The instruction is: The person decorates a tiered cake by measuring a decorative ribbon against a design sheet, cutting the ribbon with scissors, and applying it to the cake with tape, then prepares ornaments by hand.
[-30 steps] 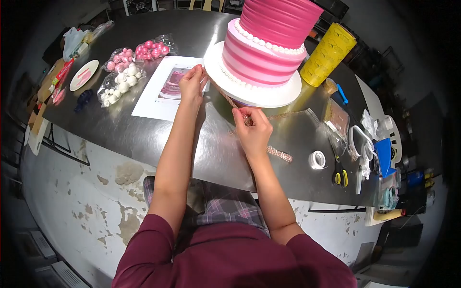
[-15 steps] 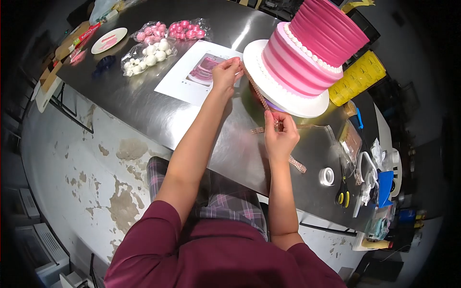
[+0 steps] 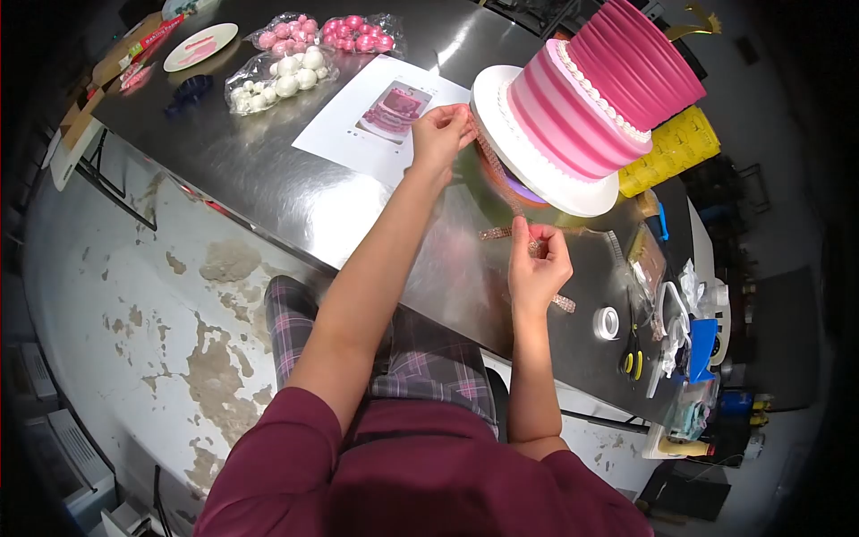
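A two-tier pink cake (image 3: 582, 112) stands on a round white board (image 3: 486, 98), raised on a stand with a purple part. My left hand (image 3: 440, 140) pinches one end of a glittery rose-gold ribbon (image 3: 499, 172) at the board's left edge. Lower down, my right hand (image 3: 540, 266) is closed on the same ribbon, in front of the board's lower edge. Between the hands the ribbon hangs along the board's side. More of the ribbon lies on the table beside and below my right hand.
On the metal table (image 3: 224, 157) lie a printed cake picture (image 3: 391, 112), bagged white balls (image 3: 286, 85), bagged pink balls (image 3: 358, 36) and a plate (image 3: 201, 46). At right are a tape roll (image 3: 606, 323), scissors (image 3: 633, 358), a blue scraper (image 3: 702, 349) and a yellow roll (image 3: 671, 150).
The view has shifted slightly. My right hand has moved a little down and away from the board's edge, and the ribbon between my hands hangs slacker.
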`<state>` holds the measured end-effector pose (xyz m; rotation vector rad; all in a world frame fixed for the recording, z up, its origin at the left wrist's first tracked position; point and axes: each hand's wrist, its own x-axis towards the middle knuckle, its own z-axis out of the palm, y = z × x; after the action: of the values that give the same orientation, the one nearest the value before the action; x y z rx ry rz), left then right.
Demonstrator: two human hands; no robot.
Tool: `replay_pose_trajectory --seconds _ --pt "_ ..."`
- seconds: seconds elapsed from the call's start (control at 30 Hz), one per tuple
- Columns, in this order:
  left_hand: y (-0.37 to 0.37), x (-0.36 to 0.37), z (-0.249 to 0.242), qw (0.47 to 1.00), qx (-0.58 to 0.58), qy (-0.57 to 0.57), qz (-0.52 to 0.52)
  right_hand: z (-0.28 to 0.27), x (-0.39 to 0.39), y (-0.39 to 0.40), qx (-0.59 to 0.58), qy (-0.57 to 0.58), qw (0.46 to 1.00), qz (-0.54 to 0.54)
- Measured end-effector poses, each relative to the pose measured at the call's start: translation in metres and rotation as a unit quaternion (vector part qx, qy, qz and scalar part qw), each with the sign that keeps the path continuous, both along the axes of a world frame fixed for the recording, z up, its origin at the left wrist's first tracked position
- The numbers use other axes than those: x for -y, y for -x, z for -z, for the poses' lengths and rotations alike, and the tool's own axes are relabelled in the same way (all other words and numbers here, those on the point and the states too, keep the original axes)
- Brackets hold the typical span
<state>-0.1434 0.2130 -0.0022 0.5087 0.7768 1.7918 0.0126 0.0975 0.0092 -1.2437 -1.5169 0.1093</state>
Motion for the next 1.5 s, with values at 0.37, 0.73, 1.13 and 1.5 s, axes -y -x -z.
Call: replay_pose_trajectory --seconds 0.37,0.73,1.13,1.5 --pt "-0.002 0.023 -0.011 0.998 -0.055 0.03 0.013 -0.014 -0.004 -0.037 -0.149 0.167 0.971 -0.085" --pt "0.011 0.031 -0.016 0.998 -0.007 0.046 0.045 -0.015 0.0 -0.041 -0.17 0.177 0.964 -0.102" --pt "0.02 0.041 -0.012 0.998 0.005 0.017 0.066 -0.015 0.008 -0.045 -0.207 0.22 0.946 -0.117" --pt "0.024 0.038 -0.008 0.997 0.025 -0.01 0.073 -0.021 0.012 -0.048 -0.209 0.246 0.932 -0.163"
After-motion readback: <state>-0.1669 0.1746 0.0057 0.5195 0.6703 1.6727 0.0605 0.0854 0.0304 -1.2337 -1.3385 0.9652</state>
